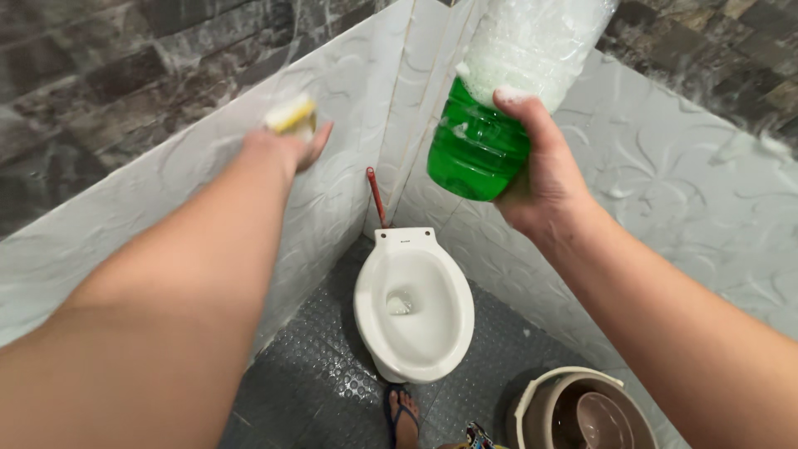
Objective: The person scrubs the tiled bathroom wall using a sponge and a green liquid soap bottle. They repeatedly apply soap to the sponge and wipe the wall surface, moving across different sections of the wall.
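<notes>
A: Your left hand (291,145) is closed on the sponge (293,115), pressing it against the left wall (166,191), high up near the wall's top edge. To my eye the step in hand is scrubbing that tile. Use flat, even strokes so the whole face of the sponge meets the raised pattern.

B: And the bottle (499,108)?

A: Your right hand (540,179) grips it round the middle, tilted, green liquid at the lower end and foam filling the rest. It hangs just in front of the corner where the two walls meet, above the toilet (413,303). I cannot see its cap, so hold it steady in case it drips.

B: How much room do you have?

A: Little. The walls close to a narrow corner with a red-handled brush (376,195) standing in it. The toilet sits at the floor's far end, a bucket (573,407) by the right wall (665,183), your foot (403,413) just before the bowl. Sweep the sponge back along the left wall, away from the corner; that side is open.
</notes>
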